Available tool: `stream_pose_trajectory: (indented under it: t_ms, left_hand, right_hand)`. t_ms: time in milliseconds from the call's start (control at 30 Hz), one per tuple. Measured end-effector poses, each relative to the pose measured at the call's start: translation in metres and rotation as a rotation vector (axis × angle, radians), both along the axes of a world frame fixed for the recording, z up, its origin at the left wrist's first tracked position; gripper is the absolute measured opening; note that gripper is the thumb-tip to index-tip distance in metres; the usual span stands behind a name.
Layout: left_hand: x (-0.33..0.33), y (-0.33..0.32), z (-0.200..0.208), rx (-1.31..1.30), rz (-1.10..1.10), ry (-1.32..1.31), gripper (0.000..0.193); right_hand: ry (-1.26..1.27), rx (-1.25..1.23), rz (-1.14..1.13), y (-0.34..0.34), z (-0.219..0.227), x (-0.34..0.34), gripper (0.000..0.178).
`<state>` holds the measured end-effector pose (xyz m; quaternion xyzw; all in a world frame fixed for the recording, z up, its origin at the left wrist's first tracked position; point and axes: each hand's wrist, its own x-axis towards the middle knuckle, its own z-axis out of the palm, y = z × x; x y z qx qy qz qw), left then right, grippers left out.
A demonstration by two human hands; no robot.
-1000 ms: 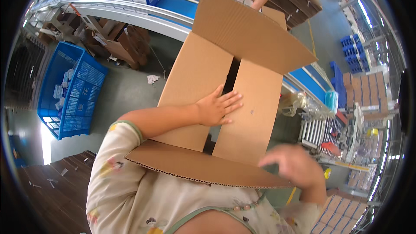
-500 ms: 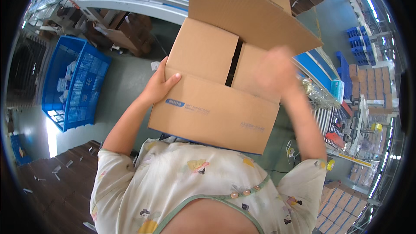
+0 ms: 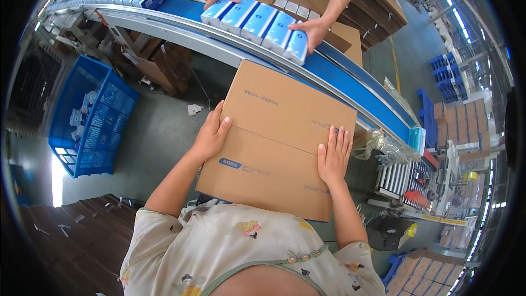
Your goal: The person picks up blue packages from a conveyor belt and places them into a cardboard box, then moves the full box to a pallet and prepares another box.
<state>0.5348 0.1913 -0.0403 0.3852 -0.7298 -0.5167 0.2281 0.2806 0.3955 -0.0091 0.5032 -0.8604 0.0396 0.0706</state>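
A brown cardboard box [image 3: 268, 175] lies in front of my body, its two long top flaps folded down so that they meet at a seam. At its left edge my left hand [image 3: 212, 134] grips the carton, thumb on top and fingers along the side. Flat on the right part of the flaps rests my right hand [image 3: 334, 159], fingers stretched out and holding nothing. What is inside the box is hidden.
Beyond the box runs a blue conveyor belt [image 3: 350, 87]. Across it, a co-worker's hands [image 3: 315, 30] squeeze a row of blue-white tissue packs [image 3: 257, 22]. A blue plastic basket [image 3: 98, 115] stands left; a roller conveyor [image 3: 392, 172] and stacked cartons [image 3: 463, 126] are right.
The raised far flap has come down over the inner flaps. My right hand moved from above the box onto its top. The co-worker's hands now hold tissue packs over the belt.
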Motion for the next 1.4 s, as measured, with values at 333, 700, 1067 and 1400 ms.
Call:
stream_pose_trajectory:
  t_ms: [333,700,1067,1400]
  left_hand:
    - [-0.003,-0.003,-0.009,0.108,0.0,0.113,0.051]
    - [-0.004,-0.007,0.001,0.184,-0.041,0.216,0.049]
    - [-0.005,-0.021,-0.006,0.588,-0.019,0.513,0.05]
    - [-0.004,-0.014,-0.014,0.699,-0.028,0.651,0.054]
  right_hand:
    - [0.005,-0.027,-0.022,-0.004,0.001,0.001,0.055]
    - [0.007,-0.06,-0.027,-0.005,0.001,0.001,0.055]
    - [-0.028,-0.056,-0.06,-0.008,0.004,0.006,0.055]
    - [-0.061,-0.044,-0.055,-0.009,0.01,0.006,0.055]
